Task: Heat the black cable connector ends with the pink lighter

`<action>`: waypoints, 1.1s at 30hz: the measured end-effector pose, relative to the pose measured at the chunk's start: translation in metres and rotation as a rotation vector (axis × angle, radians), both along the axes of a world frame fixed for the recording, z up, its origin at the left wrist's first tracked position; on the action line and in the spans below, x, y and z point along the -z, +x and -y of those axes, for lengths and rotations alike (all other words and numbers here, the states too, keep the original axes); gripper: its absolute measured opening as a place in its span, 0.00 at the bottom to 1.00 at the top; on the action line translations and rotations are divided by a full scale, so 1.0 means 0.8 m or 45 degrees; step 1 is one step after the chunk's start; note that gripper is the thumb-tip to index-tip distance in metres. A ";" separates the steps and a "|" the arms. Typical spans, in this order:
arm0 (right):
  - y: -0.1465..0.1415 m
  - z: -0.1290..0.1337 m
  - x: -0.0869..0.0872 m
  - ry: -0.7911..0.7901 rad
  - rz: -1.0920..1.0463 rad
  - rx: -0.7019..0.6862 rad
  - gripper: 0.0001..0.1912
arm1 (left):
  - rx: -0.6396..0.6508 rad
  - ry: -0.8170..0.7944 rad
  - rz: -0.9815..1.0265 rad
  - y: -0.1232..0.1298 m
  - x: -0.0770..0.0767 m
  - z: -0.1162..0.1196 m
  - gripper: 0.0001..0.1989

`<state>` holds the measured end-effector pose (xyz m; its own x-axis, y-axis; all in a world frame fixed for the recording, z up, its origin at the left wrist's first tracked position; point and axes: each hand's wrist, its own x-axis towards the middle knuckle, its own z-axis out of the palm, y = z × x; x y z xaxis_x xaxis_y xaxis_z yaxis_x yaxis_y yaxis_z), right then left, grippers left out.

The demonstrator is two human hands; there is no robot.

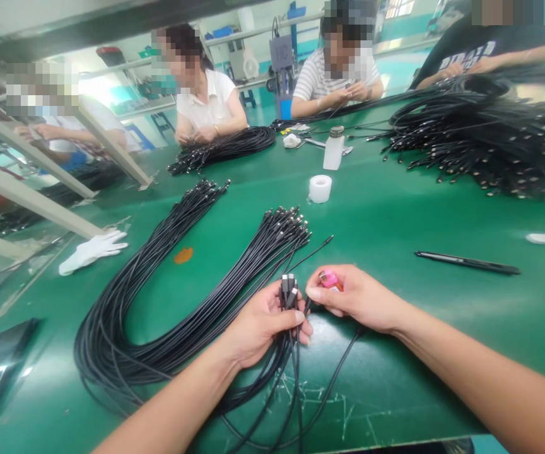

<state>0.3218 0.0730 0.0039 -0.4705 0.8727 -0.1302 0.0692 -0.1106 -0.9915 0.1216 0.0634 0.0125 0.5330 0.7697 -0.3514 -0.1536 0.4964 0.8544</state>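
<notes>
the left hand (263, 328) is closed around a small bunch of black cables (297, 403), with their metal connector heads (288, 284) standing above the thumb and fingers, probably so the ends stay together and in plain view. the right hand (355, 297) is held narrow, its thumb and forefinger pinching a small pink object (328, 279) just beside those heads; what the object is can't be made out. a long looped bundle of black cables (111, 340) lies on the green surface (443, 214) near the left forearm, its fanned connector ends (286, 224) gathered at one side, likely to keep the lengths from tangling. loose strands run beneath the hands and could catch on them. farther off stand a roll of white tape (320, 188) and a white plastic bottle (334, 148). a black marker (466, 262) lies to the right, a white cotton glove (93, 252) to the left. a large heap of cables (480, 142) fills the far right, and a co-worker's hands (348, 94) work across the surface.
</notes>
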 end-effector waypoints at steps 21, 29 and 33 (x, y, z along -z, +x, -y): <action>-0.006 -0.003 0.007 -0.137 -0.153 0.295 0.19 | -0.132 0.028 -0.031 -0.001 0.003 -0.001 0.18; -0.010 -0.001 0.006 -0.331 -0.271 0.324 0.26 | -0.211 -0.003 -0.011 -0.001 -0.003 -0.005 0.19; -0.011 -0.001 0.002 -0.360 -0.259 0.324 0.29 | -0.205 0.010 -0.040 -0.001 -0.002 -0.005 0.19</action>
<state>0.3133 0.0737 0.0025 -0.2859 0.9077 -0.3072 -0.1894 -0.3678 -0.9104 0.1208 0.0674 0.0140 0.3915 0.8469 -0.3597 -0.2042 0.4611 0.8635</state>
